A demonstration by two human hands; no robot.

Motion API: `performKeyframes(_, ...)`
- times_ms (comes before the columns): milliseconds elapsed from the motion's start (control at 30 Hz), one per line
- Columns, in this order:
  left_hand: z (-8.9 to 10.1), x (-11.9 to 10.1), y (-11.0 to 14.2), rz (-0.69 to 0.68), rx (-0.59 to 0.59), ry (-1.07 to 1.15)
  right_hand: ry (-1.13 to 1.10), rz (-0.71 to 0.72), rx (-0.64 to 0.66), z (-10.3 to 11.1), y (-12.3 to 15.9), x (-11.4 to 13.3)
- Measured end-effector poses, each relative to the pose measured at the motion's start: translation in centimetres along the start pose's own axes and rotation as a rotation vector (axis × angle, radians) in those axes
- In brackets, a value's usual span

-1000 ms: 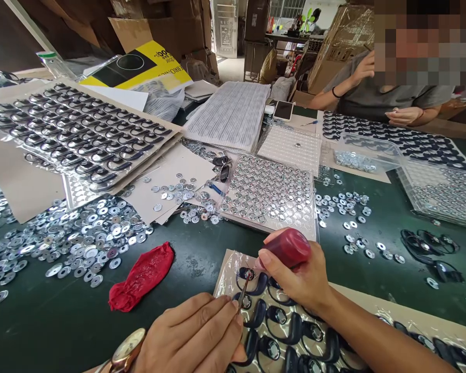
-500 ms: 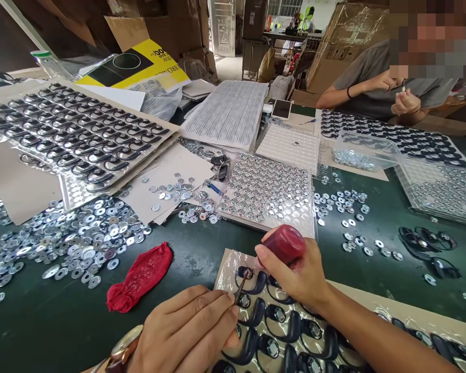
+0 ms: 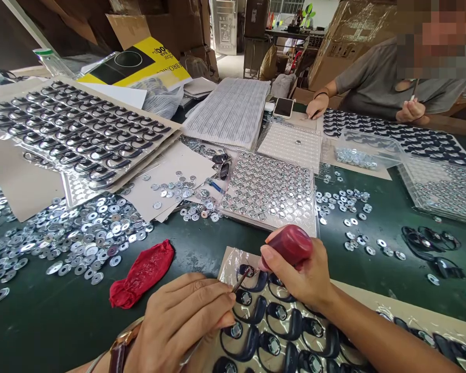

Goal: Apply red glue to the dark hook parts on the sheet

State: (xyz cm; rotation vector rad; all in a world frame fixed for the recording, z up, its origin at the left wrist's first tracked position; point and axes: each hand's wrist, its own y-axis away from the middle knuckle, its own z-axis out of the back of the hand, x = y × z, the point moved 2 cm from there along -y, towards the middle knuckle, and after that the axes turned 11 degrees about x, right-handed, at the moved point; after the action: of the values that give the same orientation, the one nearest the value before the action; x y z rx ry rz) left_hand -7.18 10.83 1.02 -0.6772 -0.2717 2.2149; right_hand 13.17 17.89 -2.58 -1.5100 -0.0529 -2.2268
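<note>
My right hand (image 3: 310,280) is wrapped round a dark red squeeze bottle (image 3: 292,245), tilted with its nozzle end down to the left. In my left hand (image 3: 186,316) is a pair of slim pointed tweezers (image 3: 241,281). Their tip is at the round metal-ringed piece in the top left cell of a plastic-wrapped sheet (image 3: 227,264). Rows of dark, looped parts (image 3: 272,344) with round metal centres lie on this sheet. The bottle's nozzle is close to that same cell; whether it touches is hidden by my fingers.
Loose metal washers (image 3: 89,248) are heaped at left, beside a red cloth pouch (image 3: 142,274). A tray of round metal pieces (image 3: 270,189) sits ahead. Further back are a stack of striped sheets (image 3: 229,111), a phone (image 3: 284,108) and a clear box (image 3: 367,150). A co-worker (image 3: 380,77) sits across.
The tweezers now lie at a flatter slant, their tip still at the top left cell. Across the table, one of the co-worker's hands has moved down to the table near the phone.
</note>
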Motion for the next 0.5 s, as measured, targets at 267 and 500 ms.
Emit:
performKeyframes(267, 0.1, 0.0, -0.1, 0.043, -0.029, 0.049, -0.015, -0.024, 0.078, -0.2, 0.0, -0.1)
performKeyframes(500, 0.0, 1.0, -0.2, 0.187, -0.051, 0.168, -0.03, -0.035, 0.09, -0.5, 0.2, -0.1)
